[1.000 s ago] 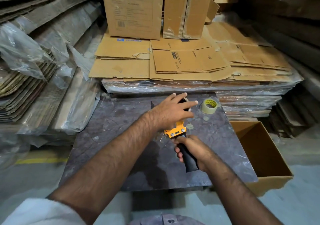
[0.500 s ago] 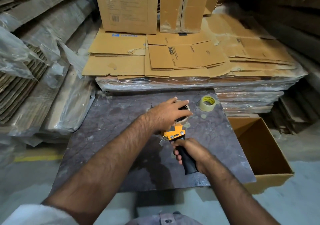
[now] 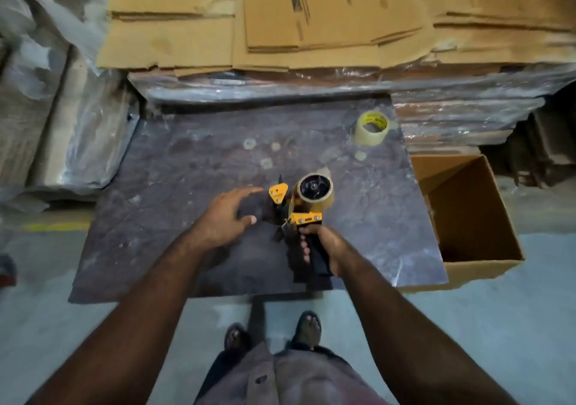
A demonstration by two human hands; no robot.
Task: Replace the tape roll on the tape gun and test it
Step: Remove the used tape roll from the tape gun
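Observation:
An orange and black tape gun (image 3: 300, 214) stands over the dark marble slab (image 3: 174, 167). My right hand (image 3: 324, 247) is shut on its black handle. A nearly bare brown tape roll (image 3: 314, 193) sits on the gun's black hub. Just left of the gun, my left hand (image 3: 226, 219) hovers with fingers spread and holds nothing. A second roll of clear tape with a yellow core label (image 3: 372, 127) lies flat at the slab's far right corner.
An open cardboard box (image 3: 473, 217) stands on the floor right of the slab. Flattened cartons (image 3: 280, 17) are stacked on wrapped pallets behind it. Plastic-wrapped cardboard bundles (image 3: 62, 130) line the left. My feet (image 3: 274, 333) are on the grey floor below the slab.
My left hand has come off the roll on the gun and moved left, fingers now apart. The camera has tilted down, so the slab, my feet and the floor fill the view.

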